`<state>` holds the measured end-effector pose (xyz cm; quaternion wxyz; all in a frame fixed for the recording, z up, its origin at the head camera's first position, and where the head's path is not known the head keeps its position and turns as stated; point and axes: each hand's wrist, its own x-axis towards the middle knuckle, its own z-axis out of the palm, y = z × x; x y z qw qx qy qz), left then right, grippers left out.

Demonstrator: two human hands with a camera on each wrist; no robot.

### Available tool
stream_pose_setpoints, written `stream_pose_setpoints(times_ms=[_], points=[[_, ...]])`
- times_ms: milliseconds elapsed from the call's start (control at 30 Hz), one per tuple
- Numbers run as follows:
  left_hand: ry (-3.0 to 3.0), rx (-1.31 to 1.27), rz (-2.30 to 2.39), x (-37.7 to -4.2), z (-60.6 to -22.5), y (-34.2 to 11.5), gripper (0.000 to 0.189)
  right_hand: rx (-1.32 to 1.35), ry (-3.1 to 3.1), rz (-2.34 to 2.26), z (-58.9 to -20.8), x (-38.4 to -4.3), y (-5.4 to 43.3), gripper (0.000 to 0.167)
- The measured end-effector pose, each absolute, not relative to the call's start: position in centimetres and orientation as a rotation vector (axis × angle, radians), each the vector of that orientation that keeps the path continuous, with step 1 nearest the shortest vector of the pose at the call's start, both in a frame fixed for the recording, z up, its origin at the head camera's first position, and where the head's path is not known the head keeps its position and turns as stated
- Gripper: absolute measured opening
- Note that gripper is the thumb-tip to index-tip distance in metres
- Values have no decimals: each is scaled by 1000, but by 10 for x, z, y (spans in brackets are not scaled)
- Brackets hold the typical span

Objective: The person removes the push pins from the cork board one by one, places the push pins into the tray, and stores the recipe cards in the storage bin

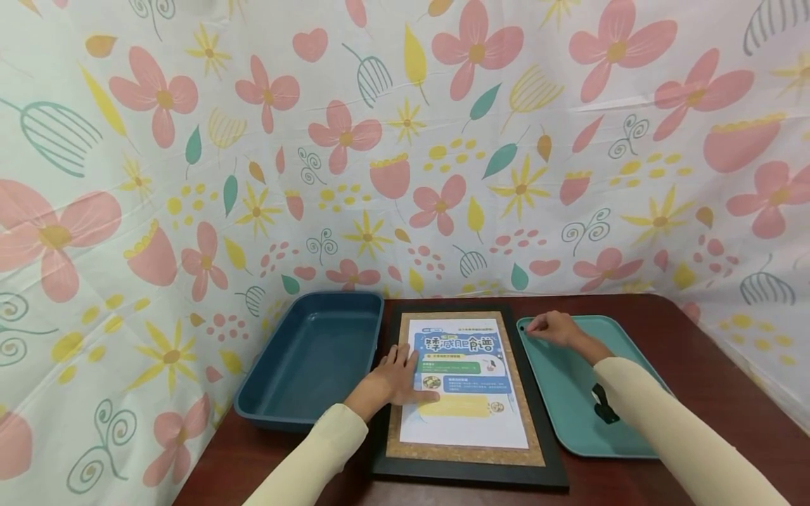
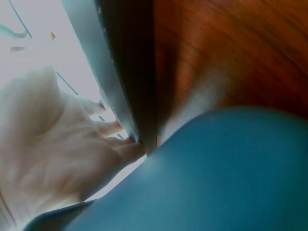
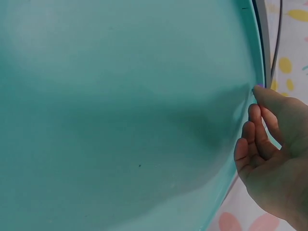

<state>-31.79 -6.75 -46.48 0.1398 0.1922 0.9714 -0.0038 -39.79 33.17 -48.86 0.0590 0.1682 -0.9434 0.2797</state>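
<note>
My left hand (image 1: 401, 376) rests on the left side of a printed paper sheet (image 1: 465, 429), fingers spread. The sheet has Chinese text and lies on a cork board (image 1: 534, 450) with a black frame (image 1: 468, 472). In the left wrist view the fingers (image 2: 127, 151) reach past the frame's edge. My right hand (image 1: 557, 329) is at the far left corner of a teal tray (image 1: 569, 393), thumb and fingertips drawn together. A tiny dark thing (image 3: 253, 90) shows at those fingertips; I cannot tell its kind. A black object (image 1: 604, 406) lies in the tray, partly behind the right sleeve.
A deep blue bin (image 1: 310, 358) stands left of the board, close to its frame. All stand on a dark reddish wooden table (image 1: 658, 330). A flower-printed cloth (image 1: 405, 176) hangs behind and along both sides.
</note>
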Motion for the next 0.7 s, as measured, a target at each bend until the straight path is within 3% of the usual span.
stream_pose_setpoints(times_ms=[700], points=[[2817,554,-16,-318,-469,-67,111,519,-2841,901,-498,-394,334,11]])
